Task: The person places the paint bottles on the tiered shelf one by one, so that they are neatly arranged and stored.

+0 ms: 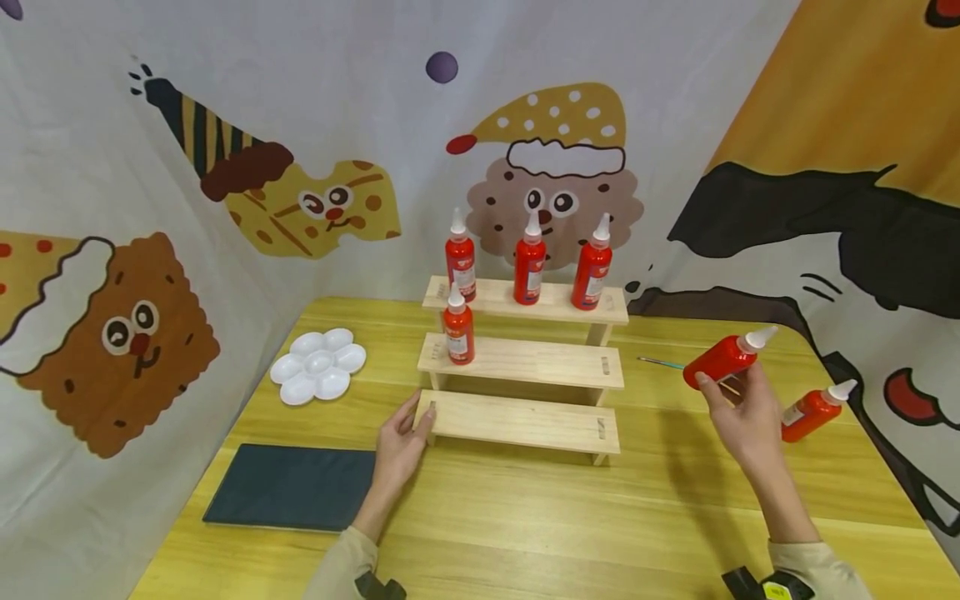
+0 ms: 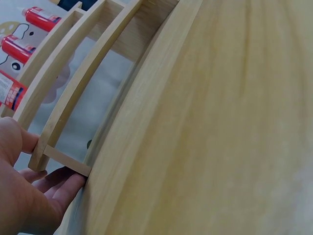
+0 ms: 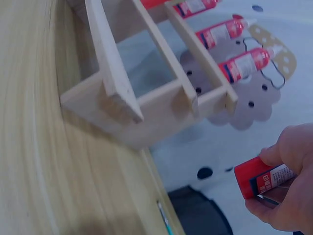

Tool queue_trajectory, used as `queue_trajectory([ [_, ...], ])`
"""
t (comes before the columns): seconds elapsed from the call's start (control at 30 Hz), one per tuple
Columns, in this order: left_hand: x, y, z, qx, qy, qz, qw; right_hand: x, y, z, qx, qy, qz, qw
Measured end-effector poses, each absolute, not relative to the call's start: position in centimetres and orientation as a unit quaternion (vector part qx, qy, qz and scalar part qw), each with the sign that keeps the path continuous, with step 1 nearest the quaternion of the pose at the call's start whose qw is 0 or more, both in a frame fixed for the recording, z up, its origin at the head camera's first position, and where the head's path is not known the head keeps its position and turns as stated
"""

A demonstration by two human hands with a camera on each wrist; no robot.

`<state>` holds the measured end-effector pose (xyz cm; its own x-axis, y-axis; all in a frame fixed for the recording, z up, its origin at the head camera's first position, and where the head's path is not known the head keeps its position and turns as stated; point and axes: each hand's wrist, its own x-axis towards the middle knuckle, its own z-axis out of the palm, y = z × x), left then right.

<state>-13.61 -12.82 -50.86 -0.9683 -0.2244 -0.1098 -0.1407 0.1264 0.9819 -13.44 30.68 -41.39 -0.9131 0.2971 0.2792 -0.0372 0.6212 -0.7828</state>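
Note:
A three-step wooden rack (image 1: 517, 421) stands on the table. On its top step are three red bottles with white nozzle caps, among them a middle bottle (image 1: 529, 271); another red bottle (image 1: 459, 333) stands at the left of the middle step. My left hand (image 1: 401, 446) holds the left end of the lowest step, thumb on top, as the left wrist view also shows. Right of the rack, my right hand (image 1: 746, 412) grips a tilted red bottle (image 1: 722, 362) above the table, its nozzle pointing up and right. Beyond that hand stands one more red bottle (image 1: 813, 412).
A white flower-shaped paint palette (image 1: 318, 365) lies at the table's left. Nearer sits a dark flat rectangular mat (image 1: 292, 487). A thin brush (image 1: 660, 362) lies right of the rack, partly hidden by the held bottle. A printed cloth (image 1: 360, 67) hangs behind the table.

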Motion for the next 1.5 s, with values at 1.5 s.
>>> queue_trajectory([
  [1.5, -13.6, -12.7, -50.8, 0.125, -0.746, -0.654, 0.028, -19.2, 14.5, -40.2, 0.147, -0.855, 0.49, 0.086],
])
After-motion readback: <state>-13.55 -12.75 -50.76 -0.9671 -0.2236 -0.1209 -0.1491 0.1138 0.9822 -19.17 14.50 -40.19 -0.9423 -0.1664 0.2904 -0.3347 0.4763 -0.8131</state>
